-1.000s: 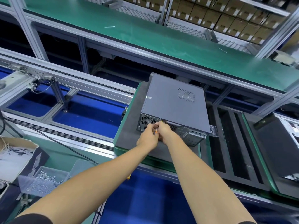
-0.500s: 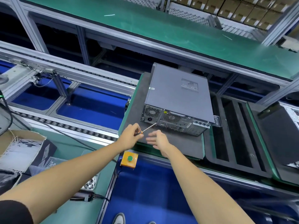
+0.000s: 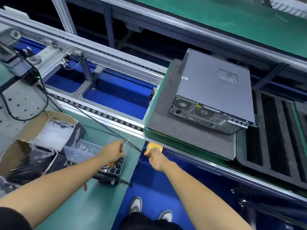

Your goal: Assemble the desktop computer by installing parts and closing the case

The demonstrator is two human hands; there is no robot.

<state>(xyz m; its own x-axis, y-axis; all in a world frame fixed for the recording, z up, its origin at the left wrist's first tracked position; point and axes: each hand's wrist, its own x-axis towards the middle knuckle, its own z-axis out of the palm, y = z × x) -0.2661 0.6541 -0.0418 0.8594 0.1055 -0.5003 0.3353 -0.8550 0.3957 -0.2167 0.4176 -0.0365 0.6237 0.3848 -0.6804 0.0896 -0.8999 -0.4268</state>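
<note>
The grey desktop computer case (image 3: 214, 87) lies closed on a dark foam pad (image 3: 179, 130) on the conveyor pallet, its rear panel with fans facing me. My left hand (image 3: 112, 151) grips a thin screwdriver (image 3: 126, 142) over the clear bins of screws. My right hand (image 3: 156, 157) rests on the yellow button box (image 3: 152, 149) with a green button at the conveyor's front edge, its fingers on top of the box. Both hands are well away from the case.
Clear plastic bins of screws (image 3: 83, 149) and a cardboard box of white ties (image 3: 54, 130) sit on the green bench at left. A black electric screwdriver (image 3: 106, 177) lies near them. Black foam trays (image 3: 272, 138) stand right of the case. My shoes show below.
Both hands pulled back from the case's rear panel. The left hand carried the screwdriver down to the screw bins; the right hand dropped onto the yellow button box. The view tilted down.
</note>
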